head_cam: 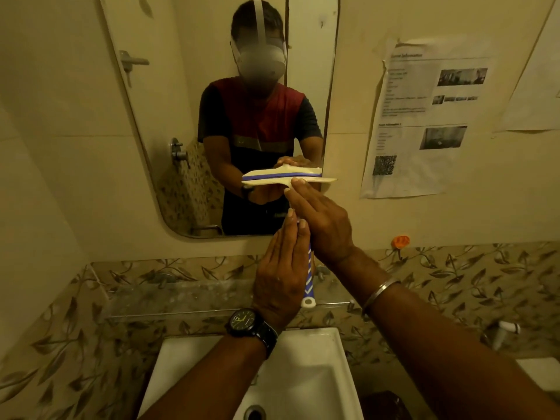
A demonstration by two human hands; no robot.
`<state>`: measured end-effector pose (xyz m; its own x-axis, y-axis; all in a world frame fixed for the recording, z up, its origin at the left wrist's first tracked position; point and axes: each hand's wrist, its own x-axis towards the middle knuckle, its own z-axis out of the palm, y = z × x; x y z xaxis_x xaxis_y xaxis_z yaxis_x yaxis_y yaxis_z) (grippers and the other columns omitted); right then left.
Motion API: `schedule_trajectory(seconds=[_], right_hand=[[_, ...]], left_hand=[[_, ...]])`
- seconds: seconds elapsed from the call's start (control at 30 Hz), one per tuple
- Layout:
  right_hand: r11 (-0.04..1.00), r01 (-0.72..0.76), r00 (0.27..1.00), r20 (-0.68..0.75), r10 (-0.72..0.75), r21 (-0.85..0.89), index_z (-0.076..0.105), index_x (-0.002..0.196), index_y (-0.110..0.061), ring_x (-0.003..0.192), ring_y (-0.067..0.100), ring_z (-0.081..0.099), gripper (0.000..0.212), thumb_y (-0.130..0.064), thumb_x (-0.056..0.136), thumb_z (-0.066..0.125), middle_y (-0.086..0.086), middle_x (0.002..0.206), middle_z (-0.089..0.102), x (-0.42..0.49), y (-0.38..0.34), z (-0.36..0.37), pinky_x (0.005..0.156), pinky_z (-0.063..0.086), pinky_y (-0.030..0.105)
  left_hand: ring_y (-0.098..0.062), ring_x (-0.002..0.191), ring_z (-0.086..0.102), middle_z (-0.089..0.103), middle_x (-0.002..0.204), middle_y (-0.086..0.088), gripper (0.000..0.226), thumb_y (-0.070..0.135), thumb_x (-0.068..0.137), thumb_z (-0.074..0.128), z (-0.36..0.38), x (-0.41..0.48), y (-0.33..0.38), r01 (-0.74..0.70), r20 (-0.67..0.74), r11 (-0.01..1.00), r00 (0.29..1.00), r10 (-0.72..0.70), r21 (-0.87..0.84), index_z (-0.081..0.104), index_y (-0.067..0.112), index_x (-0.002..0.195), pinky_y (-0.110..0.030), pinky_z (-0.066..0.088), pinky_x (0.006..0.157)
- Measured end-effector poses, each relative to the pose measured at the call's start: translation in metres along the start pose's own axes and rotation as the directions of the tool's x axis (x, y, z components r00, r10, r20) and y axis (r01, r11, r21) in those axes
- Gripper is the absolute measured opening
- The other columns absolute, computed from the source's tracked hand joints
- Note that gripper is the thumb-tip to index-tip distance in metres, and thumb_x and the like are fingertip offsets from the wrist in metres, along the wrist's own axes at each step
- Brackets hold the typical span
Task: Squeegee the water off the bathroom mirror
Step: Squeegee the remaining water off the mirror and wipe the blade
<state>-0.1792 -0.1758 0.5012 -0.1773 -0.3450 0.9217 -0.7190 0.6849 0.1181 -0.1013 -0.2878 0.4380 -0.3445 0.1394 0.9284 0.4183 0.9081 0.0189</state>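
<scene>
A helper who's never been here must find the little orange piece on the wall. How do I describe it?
Start at the mirror above the sink. Go right from its bottom edge to the plain wall below the printed notice, just above the leaf-patterned tiles. The orange piece is the only bright thing there, small and rounded.

Glossy glass mirror, smooth plastic squeegee, glazed white sink, crinkled matt paper notice.

white sink — bottom centre, drain showing | glass shelf above it | printed notice — right wall | orange hook below the notice
</scene>
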Motion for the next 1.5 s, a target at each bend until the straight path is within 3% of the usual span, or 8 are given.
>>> schedule_trajectory(seconds=[0.2, 0.37, 0.8, 1.0, 1.13, 1.33, 1.43, 1.5], right_hand=[[1.000, -0.015, 1.000, -0.010, 0.015, 0.020, 0.065, 0.132, 0.003, 0.133, 0.035, 0.058, 0.041, -0.020, 0.098, 0.071, 0.023, 0.140, 0.060, -0.015, -0.004, 0.009, 0.098, 0.057, 0.049], [0.999, -0.024, 1.000, -0.015, 0.024, 0.034, 0.066, 0.131, 0.003, 0.133, 0.036, 0.057, 0.039, -0.024, 0.103, 0.064, 0.023, 0.140, 0.060, -0.026, -0.008, 0.015, 0.097, 0.057, 0.050], [0.998, -0.051, 0.997, 0.055, 0.050, 0.027, 0.066, 0.132, 0.001, 0.134, 0.033, 0.057, 0.043, -0.026, 0.099, 0.069, 0.021, 0.141, 0.060, -0.064, -0.018, 0.023, 0.097, 0.058, 0.048], [0.999, -0.035, 0.993, 0.112, 0.032, 0.024, 0.068, 0.130, 0.001, 0.130, 0.033, 0.061, 0.040, -0.023, 0.097, 0.071, 0.021, 0.139, 0.062, -0.086, -0.018, 0.029, 0.095, 0.059, 0.047], [0.999, -0.036, 0.989, 0.148, 0.031, 0.034, 0.067, 0.131, 0.001, 0.130, 0.034, 0.060, 0.040, -0.024, 0.101, 0.065, 0.022, 0.140, 0.061, -0.101, -0.019, 0.034, 0.098, 0.058, 0.045], [0.999, -0.038, 0.963, 0.267, 0.029, 0.028, 0.072, 0.123, 0.001, 0.113, 0.036, 0.070, 0.040, -0.024, 0.097, 0.056, 0.023, 0.129, 0.068, -0.128, -0.022, 0.033, 0.083, 0.063, 0.045], [0.998, -0.059, 0.967, 0.251, 0.051, 0.022, 0.073, 0.122, 0.000, 0.113, 0.035, 0.071, 0.039, -0.025, 0.097, 0.056, 0.022, 0.128, 0.068, -0.133, -0.029, 0.031, 0.084, 0.062, 0.043], [0.997, -0.070, 0.969, 0.242, 0.057, 0.042, 0.073, 0.122, 0.000, 0.113, 0.034, 0.071, 0.041, -0.028, 0.098, 0.056, 0.022, 0.128, 0.068, -0.128, -0.037, 0.025, 0.085, 0.062, 0.041]], left_hand=[[-0.037, 0.144, 0.044, 0.045, 0.154, -0.025, 0.078, 0.029, 0.092, 0.080, 0.005, -0.017, -0.003, 0.009, 0.030, 1.000, 0.999, -0.010, 0.018, 0.038, -0.001, 0.151, -0.042, 0.042, 0.117], [-0.037, 0.143, 0.046, 0.046, 0.154, -0.025, 0.074, 0.027, 0.094, 0.078, 0.008, -0.028, -0.004, 0.015, 0.013, 1.000, 1.000, -0.015, 0.004, 0.039, 0.000, 0.150, -0.042, 0.044, 0.115], [-0.038, 0.138, 0.051, 0.049, 0.150, -0.025, 0.086, 0.026, 0.081, 0.089, 0.008, -0.063, 0.001, 0.051, 0.114, 0.999, 0.992, -0.051, -0.002, 0.042, -0.001, 0.147, -0.043, 0.045, 0.112], [-0.037, 0.139, 0.051, 0.046, 0.153, -0.024, 0.079, 0.026, 0.087, 0.082, 0.007, -0.083, 0.007, 0.099, 0.178, 0.995, 0.980, -0.093, -0.024, 0.041, 0.000, 0.148, -0.042, 0.049, 0.109], [-0.037, 0.138, 0.051, 0.045, 0.153, -0.024, 0.074, 0.029, 0.091, 0.072, 0.008, -0.095, 0.008, 0.120, 0.224, 0.993, 0.968, -0.114, -0.013, 0.038, 0.000, 0.150, -0.040, 0.040, 0.113], [-0.038, 0.136, 0.054, 0.045, 0.153, -0.025, 0.074, 0.019, 0.083, 0.082, -0.001, -0.112, 0.011, 0.170, 0.351, 0.983, 0.926, -0.136, -0.066, 0.050, -0.007, 0.144, -0.046, 0.057, 0.100], [-0.037, 0.138, 0.052, 0.042, 0.156, -0.025, 0.066, 0.023, 0.092, 0.068, -0.010, -0.114, 0.014, 0.203, 0.358, 0.976, 0.919, -0.164, -0.074, 0.046, -0.005, 0.148, -0.044, 0.058, 0.097], [-0.037, 0.136, 0.054, 0.043, 0.155, -0.025, 0.076, 0.022, 0.087, 0.078, -0.020, -0.114, 0.019, 0.215, 0.355, 0.973, 0.919, -0.173, -0.083, 0.044, -0.003, 0.150, -0.044, 0.059, 0.097]])
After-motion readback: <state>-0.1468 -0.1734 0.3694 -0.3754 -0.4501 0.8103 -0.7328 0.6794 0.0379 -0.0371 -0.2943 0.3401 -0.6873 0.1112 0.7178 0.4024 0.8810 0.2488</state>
